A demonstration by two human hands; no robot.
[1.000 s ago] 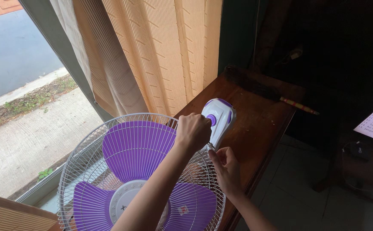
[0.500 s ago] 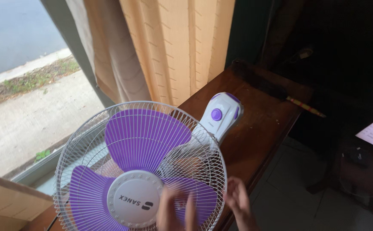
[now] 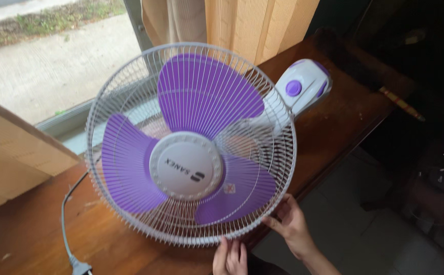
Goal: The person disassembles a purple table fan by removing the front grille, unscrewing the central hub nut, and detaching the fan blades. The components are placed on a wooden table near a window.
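A table fan lies face-up on a dark wooden table (image 3: 344,117). Its white wire grille (image 3: 130,86) covers purple blades (image 3: 204,89) and a round white hub (image 3: 185,165). The white and purple base (image 3: 303,86) points to the far right. My left hand (image 3: 230,257) touches the near rim of the grille at the bottom, fingers curled up against it. To its right, my right hand (image 3: 292,224) grips the rim at the lower right. Neither hand holds anything else.
The fan's grey cord (image 3: 64,224) runs to a plug (image 3: 81,267) at the table's near left. A brown cardboard panel (image 3: 13,153) stands at the left. Striped curtains (image 3: 252,23) hang behind, beside a window. A feather duster (image 3: 385,91) lies at the far right.
Both hands left the base end of the fan and came down to the near rim of the grille. My view shifted, so the fan now sits higher and more central.
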